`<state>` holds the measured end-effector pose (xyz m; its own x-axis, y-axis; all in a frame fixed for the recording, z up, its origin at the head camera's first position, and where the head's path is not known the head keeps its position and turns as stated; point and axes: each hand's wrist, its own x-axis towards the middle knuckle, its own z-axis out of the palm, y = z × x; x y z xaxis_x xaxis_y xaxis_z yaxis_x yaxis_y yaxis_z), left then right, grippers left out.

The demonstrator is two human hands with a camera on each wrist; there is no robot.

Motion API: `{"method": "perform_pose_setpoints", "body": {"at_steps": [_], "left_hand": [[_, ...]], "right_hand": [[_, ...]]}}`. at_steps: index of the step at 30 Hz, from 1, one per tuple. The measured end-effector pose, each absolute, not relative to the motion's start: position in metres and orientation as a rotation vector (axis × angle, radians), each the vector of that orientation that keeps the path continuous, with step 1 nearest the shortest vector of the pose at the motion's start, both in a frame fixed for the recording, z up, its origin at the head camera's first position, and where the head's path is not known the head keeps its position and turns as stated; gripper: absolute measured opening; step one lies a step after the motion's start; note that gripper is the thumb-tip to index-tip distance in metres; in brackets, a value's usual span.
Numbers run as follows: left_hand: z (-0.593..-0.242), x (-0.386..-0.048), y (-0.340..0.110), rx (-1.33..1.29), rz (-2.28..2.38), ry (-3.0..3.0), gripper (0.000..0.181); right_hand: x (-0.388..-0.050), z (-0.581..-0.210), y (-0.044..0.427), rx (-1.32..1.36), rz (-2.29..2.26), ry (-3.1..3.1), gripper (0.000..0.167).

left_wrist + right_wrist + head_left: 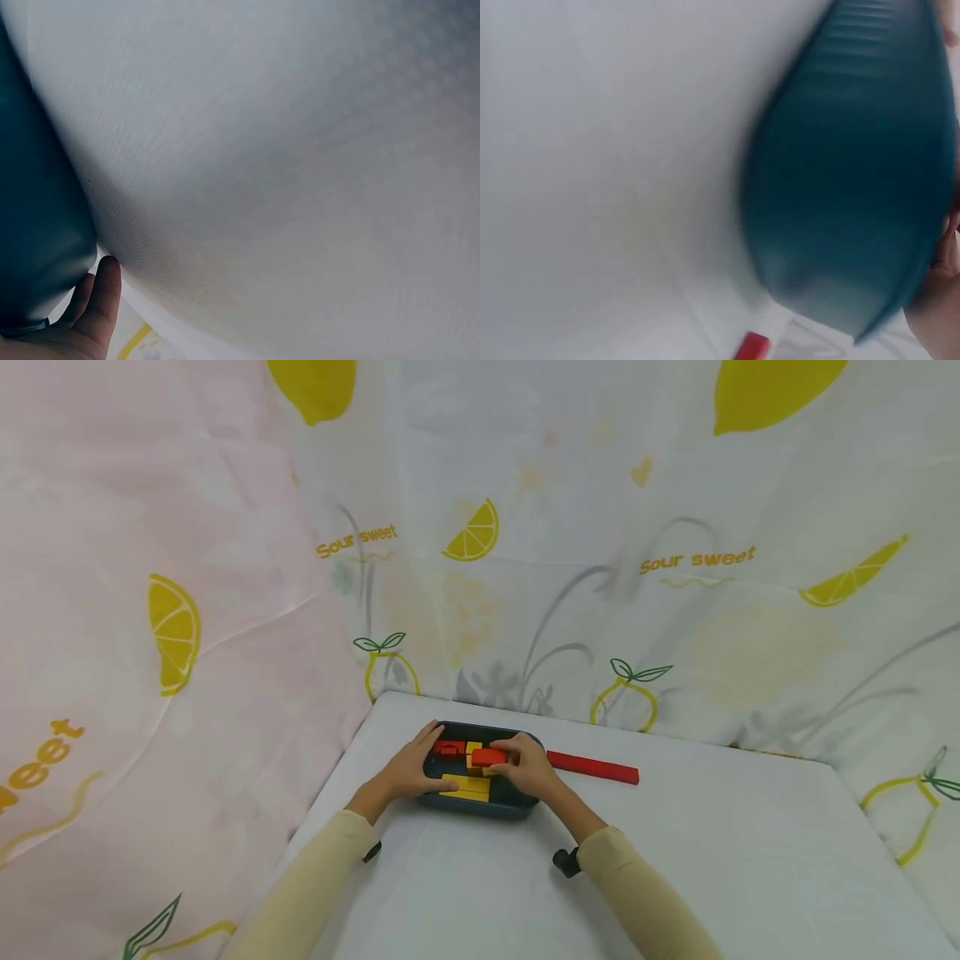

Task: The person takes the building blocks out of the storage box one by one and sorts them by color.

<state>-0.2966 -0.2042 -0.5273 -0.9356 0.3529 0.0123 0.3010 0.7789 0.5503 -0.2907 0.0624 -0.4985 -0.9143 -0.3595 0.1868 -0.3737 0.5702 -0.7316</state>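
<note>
A dark teal tray (480, 808) stands near the table's back left, holding red and yellow blocks. My right hand (531, 768) pinches a red block (489, 757) between thumb and fingers, above smaller yellow pieces. My left hand (408, 770) lies at the tray's left end, fingers extended along the rim and thumb reaching over a flat yellow block (468, 787). Another red block (450, 748) is at the back left inside. In the left wrist view, fingers of the left hand (86, 319) are beside the tray's outer wall (41, 187). The right wrist view shows the tray's wall (847, 165), blurred.
A long red bar (594, 767) lies on the white table (720, 852) to the right of the tray. Behind and to the left hangs a lemon-patterned cloth (525, 568). Each wrist carries a small black device.
</note>
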Motion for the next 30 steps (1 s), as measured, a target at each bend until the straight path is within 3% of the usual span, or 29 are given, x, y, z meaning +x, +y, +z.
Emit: {"method": "perform_pose_setpoints", "body": {"at_steps": [15, 30], "left_hand": [[-0.525, -0.294, -0.207, 0.535, 0.849, 2.881, 0.119], [-0.528, -0.295, -0.205, 0.548, 0.828, 2.895, 0.124]], "right_hand": [[-0.287, -0.481, 0.129, 0.753, 1.207, -2.772, 0.031], [-0.284, -0.492, 0.253, 0.426, 1.087, -2.910, 0.036]]}}
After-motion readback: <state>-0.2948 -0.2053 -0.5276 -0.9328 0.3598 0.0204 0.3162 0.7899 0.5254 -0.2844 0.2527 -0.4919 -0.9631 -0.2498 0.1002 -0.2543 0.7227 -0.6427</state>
